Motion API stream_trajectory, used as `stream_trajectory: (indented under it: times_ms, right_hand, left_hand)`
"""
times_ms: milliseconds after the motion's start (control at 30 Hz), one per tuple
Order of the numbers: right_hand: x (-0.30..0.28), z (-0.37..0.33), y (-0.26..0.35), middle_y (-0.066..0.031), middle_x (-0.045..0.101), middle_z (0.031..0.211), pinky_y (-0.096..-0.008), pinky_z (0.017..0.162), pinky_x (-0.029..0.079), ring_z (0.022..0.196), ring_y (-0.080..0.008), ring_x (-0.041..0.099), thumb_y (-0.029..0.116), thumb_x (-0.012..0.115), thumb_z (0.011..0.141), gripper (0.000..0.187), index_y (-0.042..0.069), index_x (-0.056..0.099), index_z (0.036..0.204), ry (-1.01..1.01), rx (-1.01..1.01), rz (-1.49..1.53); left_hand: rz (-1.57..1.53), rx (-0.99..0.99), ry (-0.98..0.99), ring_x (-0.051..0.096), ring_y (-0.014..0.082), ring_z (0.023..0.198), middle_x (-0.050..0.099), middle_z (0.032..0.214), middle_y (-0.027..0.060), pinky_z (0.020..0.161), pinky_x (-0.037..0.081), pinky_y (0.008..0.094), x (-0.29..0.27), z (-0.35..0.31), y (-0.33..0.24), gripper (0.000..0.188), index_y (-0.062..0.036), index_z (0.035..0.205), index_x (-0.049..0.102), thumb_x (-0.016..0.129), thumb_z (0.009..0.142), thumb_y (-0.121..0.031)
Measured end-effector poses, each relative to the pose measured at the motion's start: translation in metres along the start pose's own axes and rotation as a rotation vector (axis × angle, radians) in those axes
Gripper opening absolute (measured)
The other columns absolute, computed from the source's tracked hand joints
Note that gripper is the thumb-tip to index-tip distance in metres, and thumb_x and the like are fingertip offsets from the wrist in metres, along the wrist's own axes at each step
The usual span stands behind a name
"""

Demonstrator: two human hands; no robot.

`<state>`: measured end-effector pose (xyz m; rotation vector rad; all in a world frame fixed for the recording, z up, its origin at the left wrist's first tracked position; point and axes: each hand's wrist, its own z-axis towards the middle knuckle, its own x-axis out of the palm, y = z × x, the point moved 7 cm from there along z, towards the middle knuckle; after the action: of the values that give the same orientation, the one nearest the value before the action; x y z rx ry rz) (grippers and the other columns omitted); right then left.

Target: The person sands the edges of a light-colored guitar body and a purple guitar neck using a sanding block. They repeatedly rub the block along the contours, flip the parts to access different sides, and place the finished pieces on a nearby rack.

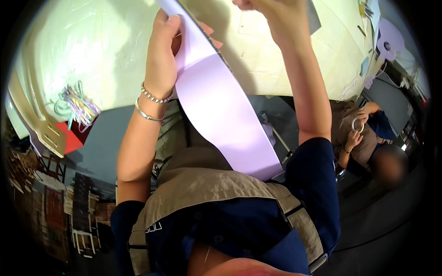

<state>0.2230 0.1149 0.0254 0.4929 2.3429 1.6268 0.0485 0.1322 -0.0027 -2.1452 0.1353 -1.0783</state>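
A long lilac panel (pixel 221 106) with a curved, waisted edge slants from the top of the view down to my apron. My left hand (pixel 165 46) is closed on its upper part, thumb on the lilac face and fingers mostly hidden behind. A crease or joint crosses the panel near that hand. The panel's far long edge looks dark. Small pinkish shapes show just past this edge; I cannot tell what they are. My right hand (pixel 264 7) is raised at the top edge, partly cut off, its fingers drawn together. What they hold, if anything, is out of sight.
A pale covered table (pixel 110 69) spreads ahead. At left lie cream slotted pieces (pixel 48 135), a bundle of pastel strips (pixel 78 106) and a red piece (pixel 69 138). A lilac guitar-shaped piece (pixel 390 41) is far right. A co-worker (pixel 357 124) at right holds a pale ring.
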Motion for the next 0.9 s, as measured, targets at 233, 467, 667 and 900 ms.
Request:
stream_trajectory:
  times_ms: [233, 467, 667, 900]
  right_hand:
    - [-0.071, -0.018, 0.052, -0.0220, 0.058, 0.111, -0.0359, 0.081, 0.047, 0.098, -0.0280, 0.058, 0.024, 0.073, 0.075, 0.052, 0.002, 0.053, 0.118, -0.432, -0.327, -1.447]
    - [-0.082, -0.043, 0.042, -0.0230, 0.044, 0.129, -0.0476, 0.090, 0.041, 0.108, -0.0386, 0.050, 0.032, 0.070, 0.074, 0.063, 0.008, 0.047, 0.129, -0.107, -0.143, -1.405]
    - [-0.007, -0.084, 0.039, -0.0143, 0.055, 0.098, -0.0326, 0.077, 0.046, 0.085, -0.0260, 0.057, 0.040, 0.067, 0.078, 0.050, 0.018, 0.056, 0.121, 0.048, -0.264, -0.724]
    - [0.006, -0.092, 0.038, -0.0136, 0.059, 0.088, -0.0323, 0.064, 0.049, 0.072, -0.0263, 0.061, 0.047, 0.064, 0.079, 0.049, 0.016, 0.058, 0.118, 0.023, -0.214, -0.768]
  left_hand:
    - [0.305, -0.011, 0.041, 0.061, 0.0320, 0.096, 0.051, 0.105, 0.0158, 0.079, 0.054, 0.0413, 0.012, -0.006, -0.012, 0.065, -0.0007, 0.126, 0.024, 0.066, 0.077, -0.009]
    - [0.265, 0.026, 0.038, 0.065, 0.0267, 0.084, 0.057, 0.095, 0.0134, 0.067, 0.055, 0.0326, 0.011, 0.002, -0.010, 0.043, 0.0007, 0.116, 0.026, 0.053, 0.091, -0.020]
    - [0.269, -0.048, -0.085, 0.062, 0.0282, 0.084, 0.057, 0.092, 0.0167, 0.074, 0.052, 0.0385, 0.008, -0.002, -0.011, 0.051, -0.0032, 0.137, 0.018, 0.029, 0.096, -0.032]
    - [0.263, -0.019, -0.097, 0.060, 0.0244, 0.083, 0.058, 0.092, 0.0166, 0.076, 0.050, 0.0352, 0.009, -0.002, -0.010, 0.056, -0.0036, 0.141, 0.015, 0.026, 0.097, -0.037]
